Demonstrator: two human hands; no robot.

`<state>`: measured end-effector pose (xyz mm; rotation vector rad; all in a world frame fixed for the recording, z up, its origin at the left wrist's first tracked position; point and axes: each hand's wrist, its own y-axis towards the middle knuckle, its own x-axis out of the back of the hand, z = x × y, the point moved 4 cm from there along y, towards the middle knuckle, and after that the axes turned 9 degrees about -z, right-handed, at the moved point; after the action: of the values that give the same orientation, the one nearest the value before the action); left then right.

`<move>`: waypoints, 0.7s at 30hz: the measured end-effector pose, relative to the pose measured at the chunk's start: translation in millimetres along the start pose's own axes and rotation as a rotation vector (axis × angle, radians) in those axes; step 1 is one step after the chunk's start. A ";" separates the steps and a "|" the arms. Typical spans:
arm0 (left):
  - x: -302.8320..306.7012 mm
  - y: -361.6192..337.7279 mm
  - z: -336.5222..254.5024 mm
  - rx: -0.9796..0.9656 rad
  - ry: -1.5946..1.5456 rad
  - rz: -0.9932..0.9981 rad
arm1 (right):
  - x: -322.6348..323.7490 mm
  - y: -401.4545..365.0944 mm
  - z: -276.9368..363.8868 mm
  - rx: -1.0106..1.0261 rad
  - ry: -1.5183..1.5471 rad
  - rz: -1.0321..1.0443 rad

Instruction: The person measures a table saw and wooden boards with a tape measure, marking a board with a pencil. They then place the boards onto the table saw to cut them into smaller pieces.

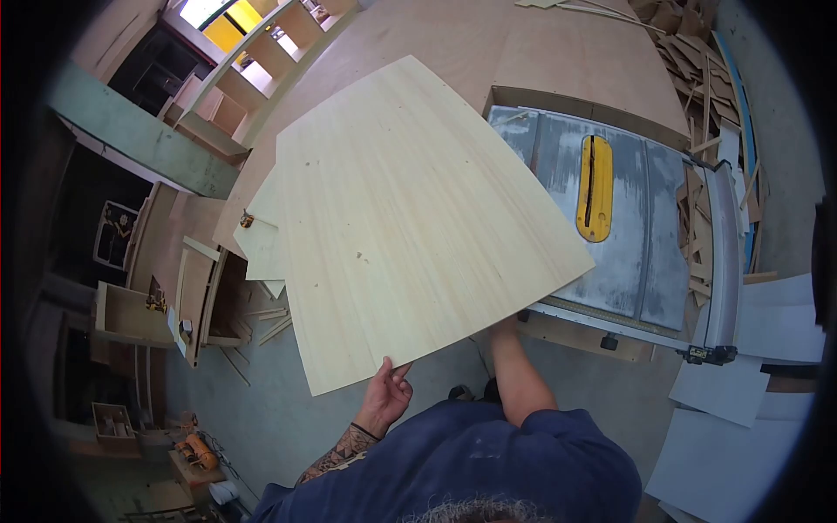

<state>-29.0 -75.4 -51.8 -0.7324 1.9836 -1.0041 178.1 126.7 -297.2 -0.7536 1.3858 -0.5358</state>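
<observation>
Operating from here, I take the table saw (pixel 626 209) as my landmark. Nearest me, left of its near edge, the left hand (pixel 388 397) pinches the plywood panel (pixel 410 218), thumb on the top face and fingers curled under. The right forearm (pixel 525 379) reaches up just before the saw's near left corner; the right hand is out of sight beneath the panel, so I cannot tell whether it grips, bears up or merely touches.

The panel lies mostly left of the saw, one corner overlapping the saw's near left part; whether that corner touches the saw top I cannot make out. To handle it well, I would space the hands along the near edge, hold the sheet level and lift that corner clear of the saw before any turn, so it neither flexes nor scrapes. Fingers are best kept off the yellow throat plate (pixel 600 196) at the saw's middle; I can't see whether a blade stands proud there.

Farther left of the saw, what I judge to be a tape measure (pixel 247 220) sits on pale sheets (pixel 260 253) jutting from under the panel. Beyond the saw stretches a broad plywood worktop (pixel 575 52); past the saw's far right corner is a heap of wood offcuts (pixel 697 70).
</observation>
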 end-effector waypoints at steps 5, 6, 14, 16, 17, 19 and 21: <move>29.7 -2.7 14.6 0.042 0.012 0.014 | 15.8 -10.4 -2.5 -0.009 -0.059 0.038; 30.3 -5.9 15.3 0.065 0.026 0.019 | 19.2 -12.9 -4.6 -0.009 -0.067 0.042; 47.9 5.1 12.9 0.108 0.052 0.061 | 11.9 -14.0 -0.4 0.008 -0.111 0.052; 44.9 2.2 10.7 0.112 0.081 0.063 | 13.0 -16.1 -5.7 0.021 -0.099 0.045; 50.4 6.0 13.1 0.129 0.104 0.055 | 15.6 -17.2 -8.6 0.038 -0.081 0.025; 61.2 19.7 12.9 0.118 0.101 0.140 | 14.2 -12.4 -6.8 0.089 -0.018 -0.038; 72.0 30.7 14.9 0.175 0.156 0.094 | 13.0 -11.0 -13.8 0.161 0.073 -0.124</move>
<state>-59.0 -119.7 -110.8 -0.4733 2.0102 -1.1911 167.2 107.7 -298.0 -0.6974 1.3510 -0.7693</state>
